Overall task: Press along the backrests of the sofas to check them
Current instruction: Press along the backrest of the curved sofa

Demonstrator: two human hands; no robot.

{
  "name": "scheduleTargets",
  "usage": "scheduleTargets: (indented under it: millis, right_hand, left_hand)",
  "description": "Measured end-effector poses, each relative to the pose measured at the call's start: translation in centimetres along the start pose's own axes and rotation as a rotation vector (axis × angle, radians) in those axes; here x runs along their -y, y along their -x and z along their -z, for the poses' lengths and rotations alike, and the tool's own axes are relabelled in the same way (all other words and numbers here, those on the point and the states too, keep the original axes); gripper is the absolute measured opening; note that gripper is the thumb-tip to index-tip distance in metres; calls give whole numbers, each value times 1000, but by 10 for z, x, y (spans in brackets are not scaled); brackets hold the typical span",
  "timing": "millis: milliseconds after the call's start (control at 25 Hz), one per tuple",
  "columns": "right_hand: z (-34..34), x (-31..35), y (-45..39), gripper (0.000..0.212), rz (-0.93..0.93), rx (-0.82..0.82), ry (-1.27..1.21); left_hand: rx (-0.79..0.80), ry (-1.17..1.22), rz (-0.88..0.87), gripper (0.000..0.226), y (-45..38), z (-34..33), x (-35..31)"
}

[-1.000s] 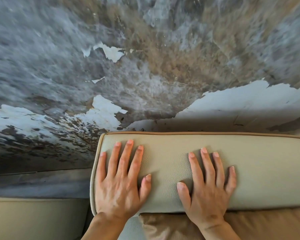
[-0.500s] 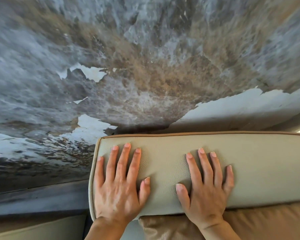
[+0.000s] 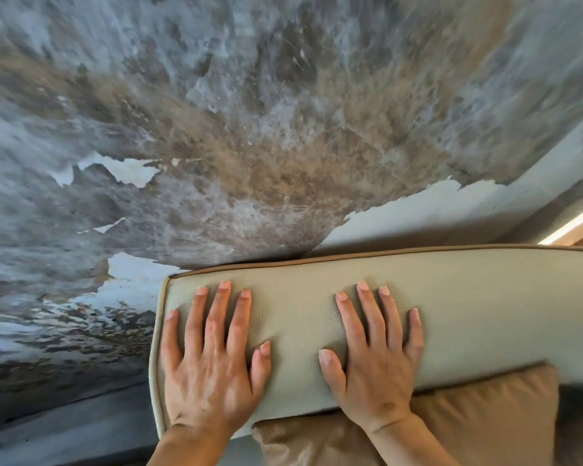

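Note:
A pale beige leather sofa backrest (image 3: 478,317) with tan piping runs from the middle to the right edge of the view. My left hand (image 3: 212,361) lies flat on its left end, fingers spread, little finger near the rounded corner. My right hand (image 3: 374,354) lies flat beside it, a hand's width to the right, fingers spread and pointing toward the wall. Both palms press on the leather and hold nothing.
A tan cushion (image 3: 468,428) leans against the backrest under my right wrist. Behind the sofa stands a grey-brown wall (image 3: 249,146) with peeling white paint. A lit strip (image 3: 572,227) shows at the far right.
The view has swung so the backrest's left end and both hands sit farther right and lower in frame. The second sofa seat at lower left has left the view. Both hands stay flat.

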State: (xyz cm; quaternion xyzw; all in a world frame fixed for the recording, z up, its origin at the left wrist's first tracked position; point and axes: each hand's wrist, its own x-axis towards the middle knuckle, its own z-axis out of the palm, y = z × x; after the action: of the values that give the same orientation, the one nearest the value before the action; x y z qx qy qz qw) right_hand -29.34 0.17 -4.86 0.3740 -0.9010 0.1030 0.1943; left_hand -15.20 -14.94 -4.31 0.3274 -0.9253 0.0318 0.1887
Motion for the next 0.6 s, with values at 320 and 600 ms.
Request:
scheduleTargets:
  millis: [320,600]
  right_hand:
    - [59,11,18,69,-45,141,-19]
    - [187,9,55,70,-95,22,-33]
  left_hand:
    - [241,47,-3,75,1,47,0]
    - [-27,37,-81,69,43,160,-12]
